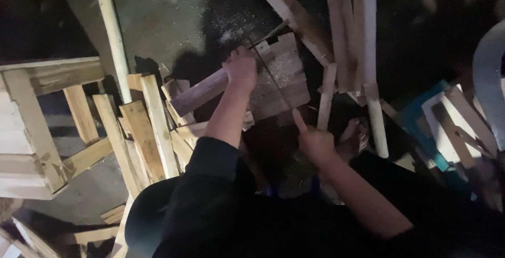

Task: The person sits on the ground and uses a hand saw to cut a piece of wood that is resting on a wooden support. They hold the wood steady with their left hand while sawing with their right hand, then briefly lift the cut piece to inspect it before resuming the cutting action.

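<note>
Dim concrete floor, scrap-strewn; left hand pins plank, right hand grasps saw.

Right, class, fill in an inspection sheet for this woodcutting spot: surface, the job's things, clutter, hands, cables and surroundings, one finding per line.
Surface: concrete ground, dusty, with pale sawdust near the cut.
Job's things: handsaw laid across a wooden board, which rests on a stack of planks.
Clutter: loose offcuts heaped at left; long battens at upper right.
Hands: left hand presses down on the board; right hand grips the saw handle, forefinger extended.
Cables: nothing seen.
Surroundings: wooden frame at far left, pale pole, blue and white panels at right; dim light.
</note>
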